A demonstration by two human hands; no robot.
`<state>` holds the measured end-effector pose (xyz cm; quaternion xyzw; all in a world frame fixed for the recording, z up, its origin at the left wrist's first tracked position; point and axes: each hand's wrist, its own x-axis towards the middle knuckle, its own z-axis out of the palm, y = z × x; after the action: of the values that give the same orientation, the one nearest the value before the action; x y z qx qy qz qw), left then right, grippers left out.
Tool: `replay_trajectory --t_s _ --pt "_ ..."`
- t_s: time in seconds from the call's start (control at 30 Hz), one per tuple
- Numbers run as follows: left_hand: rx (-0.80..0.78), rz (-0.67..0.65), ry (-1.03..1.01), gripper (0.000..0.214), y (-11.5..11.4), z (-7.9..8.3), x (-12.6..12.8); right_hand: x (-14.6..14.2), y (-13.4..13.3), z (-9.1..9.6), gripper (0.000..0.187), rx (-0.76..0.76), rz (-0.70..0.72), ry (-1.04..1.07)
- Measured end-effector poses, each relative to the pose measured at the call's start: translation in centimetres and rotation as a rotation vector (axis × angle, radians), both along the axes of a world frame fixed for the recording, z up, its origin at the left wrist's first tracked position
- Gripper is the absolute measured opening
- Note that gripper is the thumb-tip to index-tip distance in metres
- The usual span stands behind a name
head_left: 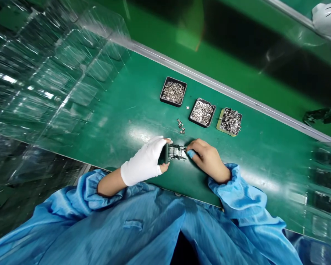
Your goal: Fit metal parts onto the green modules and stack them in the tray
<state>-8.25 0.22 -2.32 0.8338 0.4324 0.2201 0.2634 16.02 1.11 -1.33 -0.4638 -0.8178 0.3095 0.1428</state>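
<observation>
My left hand [145, 161], in a white fingerless glove, grips the left end of a small dark metal-and-plastic part [174, 152] that lies on the green work surface [121, 121]. My right hand [206, 158], bare with a blue cot on one fingertip, pinches the part's right end; whether a small piece sits between those fingers is hidden. Both wrists come out of light blue sleeves.
Beyond the hands stand three small trays of shiny metal pieces: left [173, 91], middle [202, 112], right [229, 121]. A few loose pieces [181, 126] lie between them and me. Clear plastic blister trays [44, 81] are stacked at the left, more at the right edge [325, 191].
</observation>
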Motion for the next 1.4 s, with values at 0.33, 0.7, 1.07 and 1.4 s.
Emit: replay_trajectory --t_s 0.33,0.7,1.07,1.4 --pt "-0.039 0.004 -0.002 0.054 0.3 0.1 -0.2 0.2 0.5 0.6 0.024 -0.124 0.004 -0.046" --pt "-0.047 0.009 -0.033 0.054 0.1 -0.1 -0.1 0.1 -0.4 1.7 0.021 -0.152 -0.015 -0.148" --pt "-0.004 -0.06 -0.298 0.08 -0.5 0.2 0.8 -0.8 -2.2 2.4 0.012 0.051 -0.168 0.301" --pt "0.139 -0.081 -0.015 0.056 -0.1 0.2 1.3 6.7 1.2 2.9 0.021 0.473 -0.469 -0.024"
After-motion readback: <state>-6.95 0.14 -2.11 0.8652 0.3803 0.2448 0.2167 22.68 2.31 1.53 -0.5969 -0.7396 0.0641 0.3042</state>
